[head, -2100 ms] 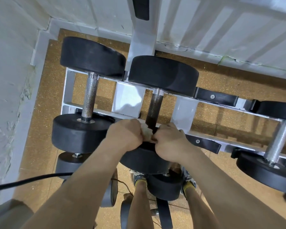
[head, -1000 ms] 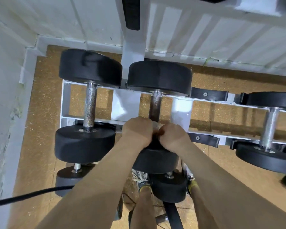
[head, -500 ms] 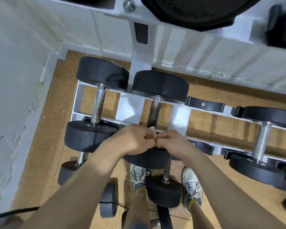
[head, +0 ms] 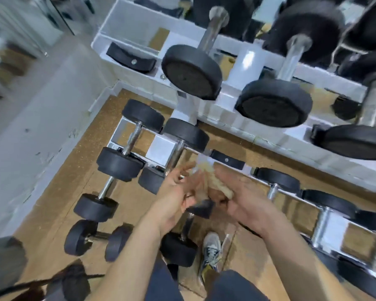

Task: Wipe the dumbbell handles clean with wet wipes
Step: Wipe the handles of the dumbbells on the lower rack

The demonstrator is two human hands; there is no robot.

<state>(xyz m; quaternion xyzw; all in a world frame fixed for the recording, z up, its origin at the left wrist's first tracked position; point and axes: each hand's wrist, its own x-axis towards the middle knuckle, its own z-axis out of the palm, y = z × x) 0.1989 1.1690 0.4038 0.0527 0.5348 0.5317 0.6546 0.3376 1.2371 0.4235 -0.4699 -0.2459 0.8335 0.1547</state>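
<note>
Wet wipe [head: 215,183], crumpled and stained yellowish, sits between the two hands, held up in the air in front of the rack and clear of every dumbbell. The right hand [head: 245,205] is turned palm up with its fingers curled around the wipe. The left hand [head: 174,196] lies just beside it with fingers fairly straight and reaching toward the wipe; motion blur hides whether they pinch it, so I cannot tell. Just beyond the left fingertips runs the chrome dumbbell handle [head: 175,157] of the second dumbbell on the lower tier of the white rack [head: 161,146], its far black head resting on the back rail. To its left another dumbbell [head: 131,137] lies parallel on the same tier. Above, the upper tier [head: 250,61] carries larger black-headed dumbbells, their flat ends facing the camera. Smaller dumbbells [head: 96,205] lie on the speckled brown floor [head: 59,192] to the left, near the pale wall [head: 30,118]. Below the hands show a grey sneaker [head: 212,250] and dark shorts [head: 232,285].
</note>
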